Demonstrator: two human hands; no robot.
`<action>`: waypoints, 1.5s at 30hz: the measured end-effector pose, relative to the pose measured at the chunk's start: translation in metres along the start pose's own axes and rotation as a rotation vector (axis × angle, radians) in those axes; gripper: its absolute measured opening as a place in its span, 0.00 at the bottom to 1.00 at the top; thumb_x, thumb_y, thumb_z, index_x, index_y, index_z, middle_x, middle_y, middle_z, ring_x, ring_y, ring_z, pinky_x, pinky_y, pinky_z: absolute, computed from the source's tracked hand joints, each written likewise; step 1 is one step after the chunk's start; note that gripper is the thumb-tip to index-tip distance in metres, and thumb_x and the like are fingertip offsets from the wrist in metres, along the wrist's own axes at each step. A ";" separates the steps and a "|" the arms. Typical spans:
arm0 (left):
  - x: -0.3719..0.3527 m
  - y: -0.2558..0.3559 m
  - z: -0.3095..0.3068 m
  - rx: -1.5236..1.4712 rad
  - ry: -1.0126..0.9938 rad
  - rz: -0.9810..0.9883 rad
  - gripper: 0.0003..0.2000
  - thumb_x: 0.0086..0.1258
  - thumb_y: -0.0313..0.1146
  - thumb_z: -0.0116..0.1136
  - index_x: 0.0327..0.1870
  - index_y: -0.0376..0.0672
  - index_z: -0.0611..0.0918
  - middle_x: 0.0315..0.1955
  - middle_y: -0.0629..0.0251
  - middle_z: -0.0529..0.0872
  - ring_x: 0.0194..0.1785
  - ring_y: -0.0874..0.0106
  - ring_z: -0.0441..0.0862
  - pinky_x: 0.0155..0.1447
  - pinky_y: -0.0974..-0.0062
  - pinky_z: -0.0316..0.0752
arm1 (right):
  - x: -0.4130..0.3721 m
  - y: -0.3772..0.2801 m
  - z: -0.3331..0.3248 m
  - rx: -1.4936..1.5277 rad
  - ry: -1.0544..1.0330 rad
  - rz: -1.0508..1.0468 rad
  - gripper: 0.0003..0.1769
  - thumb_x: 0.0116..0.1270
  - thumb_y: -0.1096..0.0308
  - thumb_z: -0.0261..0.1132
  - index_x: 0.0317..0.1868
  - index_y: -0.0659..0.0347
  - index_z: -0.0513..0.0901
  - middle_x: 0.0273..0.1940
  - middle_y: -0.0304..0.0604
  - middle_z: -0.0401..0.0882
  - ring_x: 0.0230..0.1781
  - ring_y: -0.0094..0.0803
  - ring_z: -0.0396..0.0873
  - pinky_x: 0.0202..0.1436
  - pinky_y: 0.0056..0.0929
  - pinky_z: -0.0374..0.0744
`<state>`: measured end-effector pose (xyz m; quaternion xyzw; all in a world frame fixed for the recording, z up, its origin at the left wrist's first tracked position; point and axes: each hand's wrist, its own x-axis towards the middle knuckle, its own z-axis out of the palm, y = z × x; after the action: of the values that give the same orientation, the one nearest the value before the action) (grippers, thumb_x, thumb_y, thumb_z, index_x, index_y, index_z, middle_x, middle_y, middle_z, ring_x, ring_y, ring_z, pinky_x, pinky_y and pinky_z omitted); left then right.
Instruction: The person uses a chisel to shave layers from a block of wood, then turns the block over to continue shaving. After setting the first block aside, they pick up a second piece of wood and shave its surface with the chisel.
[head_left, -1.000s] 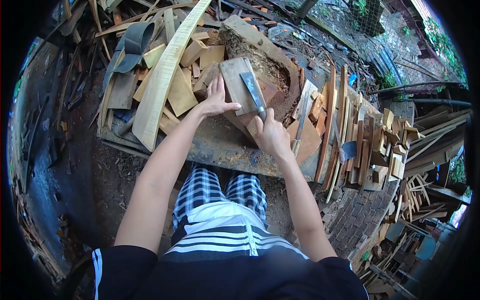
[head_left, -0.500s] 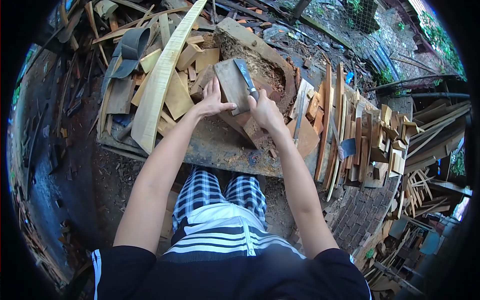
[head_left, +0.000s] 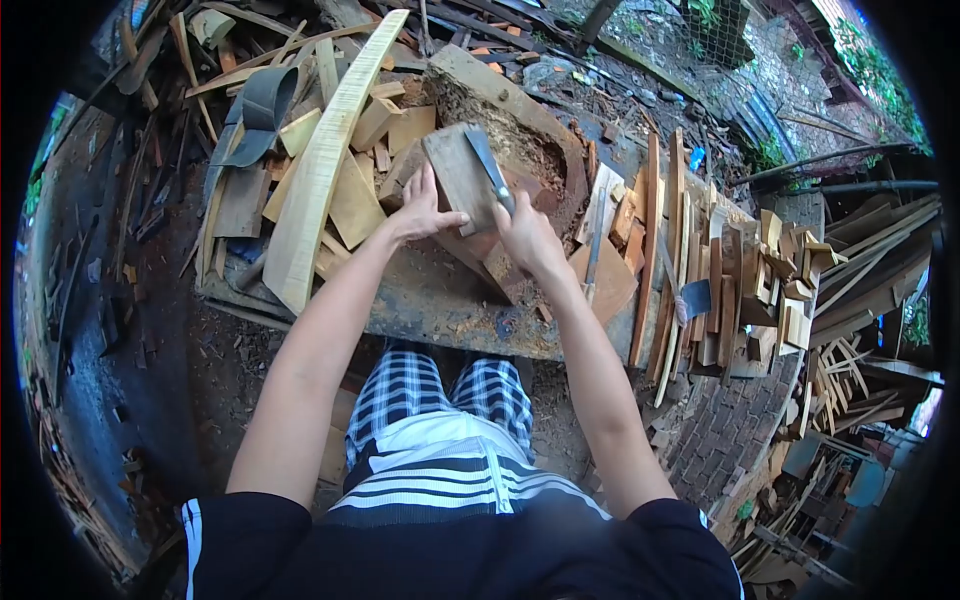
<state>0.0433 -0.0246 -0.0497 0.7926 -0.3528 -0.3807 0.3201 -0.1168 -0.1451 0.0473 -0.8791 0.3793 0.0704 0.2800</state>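
Observation:
A flat grey-brown wooden block point(head_left: 460, 175) is tilted over the wood on the workbench. My left hand point(head_left: 425, 210) grips its lower left side, thumb along the bottom edge and fingers on the left. The handle of a knife point(head_left: 486, 160) is in my closed right hand point(head_left: 527, 230). Its broad dark blade points up and lies along the block's right side. Beneath the block are reddish-brown wood pieces point(head_left: 505, 270), partly hidden by the hands.
A long curved pale board point(head_left: 335, 150) lies left of the hands, beside a bent grey sheet point(head_left: 262, 110). A hollowed timber point(head_left: 500, 85) stands behind. Right of the hands are a metal rod-like tool point(head_left: 597, 240), long sticks point(head_left: 648, 240) and another blade point(head_left: 693, 298).
The block has shifted slightly down and its tilt has changed a little. My right hand and the knife have moved slightly down and left.

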 end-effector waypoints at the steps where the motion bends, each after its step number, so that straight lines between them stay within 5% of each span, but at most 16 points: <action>1: 0.001 -0.004 0.000 -0.004 -0.006 0.000 0.72 0.48 0.67 0.71 0.76 0.27 0.31 0.77 0.35 0.36 0.81 0.44 0.29 0.81 0.52 0.32 | -0.014 0.003 -0.001 0.004 -0.031 0.023 0.27 0.75 0.46 0.50 0.54 0.66 0.70 0.43 0.69 0.83 0.48 0.67 0.81 0.54 0.60 0.77; 10: -0.001 -0.006 -0.003 -0.002 -0.036 -0.012 0.73 0.47 0.68 0.71 0.76 0.30 0.30 0.78 0.38 0.33 0.80 0.43 0.28 0.81 0.52 0.31 | 0.040 -0.015 -0.004 -0.005 -0.034 0.055 0.28 0.74 0.46 0.51 0.56 0.65 0.72 0.48 0.69 0.82 0.53 0.66 0.80 0.57 0.58 0.77; 14: -0.002 -0.006 0.000 -0.005 -0.033 -0.014 0.72 0.49 0.70 0.69 0.77 0.32 0.30 0.78 0.39 0.32 0.81 0.45 0.25 0.81 0.52 0.31 | -0.015 -0.002 -0.005 -0.081 -0.071 0.048 0.26 0.74 0.47 0.51 0.53 0.65 0.71 0.43 0.68 0.83 0.47 0.65 0.82 0.52 0.59 0.79; 28: -0.001 -0.009 0.006 -0.049 0.027 0.032 0.72 0.48 0.67 0.71 0.77 0.32 0.30 0.77 0.38 0.34 0.80 0.42 0.29 0.81 0.50 0.32 | -0.031 -0.005 0.012 -0.226 0.044 -0.081 0.24 0.74 0.49 0.55 0.52 0.64 0.69 0.32 0.63 0.85 0.36 0.61 0.85 0.41 0.56 0.82; 45: 0.002 -0.011 0.006 -0.030 0.038 0.061 0.72 0.48 0.66 0.72 0.77 0.31 0.32 0.78 0.38 0.34 0.80 0.43 0.29 0.81 0.51 0.32 | -0.001 -0.032 0.013 -0.243 0.048 -0.097 0.23 0.74 0.50 0.55 0.51 0.64 0.70 0.34 0.64 0.85 0.37 0.60 0.86 0.42 0.55 0.83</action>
<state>0.0429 -0.0216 -0.0614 0.7836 -0.3649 -0.3610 0.3499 -0.0935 -0.1193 0.0506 -0.9253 0.3316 0.0812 0.1651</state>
